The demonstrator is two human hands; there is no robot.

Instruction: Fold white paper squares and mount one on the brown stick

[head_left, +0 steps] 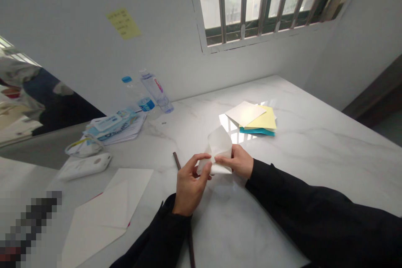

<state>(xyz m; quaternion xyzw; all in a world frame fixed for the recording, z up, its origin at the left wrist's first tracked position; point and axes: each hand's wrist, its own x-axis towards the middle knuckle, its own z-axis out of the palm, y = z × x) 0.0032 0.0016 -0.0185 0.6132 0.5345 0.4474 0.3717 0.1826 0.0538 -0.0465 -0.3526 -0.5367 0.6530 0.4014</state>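
Paper (218, 146) of white colour is folded into a loose, pointed shape, and it is held between the two hands above the marble surface (301, 163). It is not clear if its lower edge touches the surface. The left hand (190, 186) is at the near side of the paper, with curled fingers (204, 167) pinching its lower corner. The right hand (235, 161) comes from the other side and pinches the paper too, with the thumb laid along the fold. Both arms are in black sleeves (314, 205).

Thin dark stick (176, 161) lies on the surface and passes under the left hand. Farther ahead, well apart from the hands, is a stack of white, yellow and blue sheets (251, 119). On the left side lie a large folded white sheet (106, 213), a white plastic device (84, 166) and a pile of printed papers (114, 127). Two plastic water bottles (155, 92) stand behind that pile.
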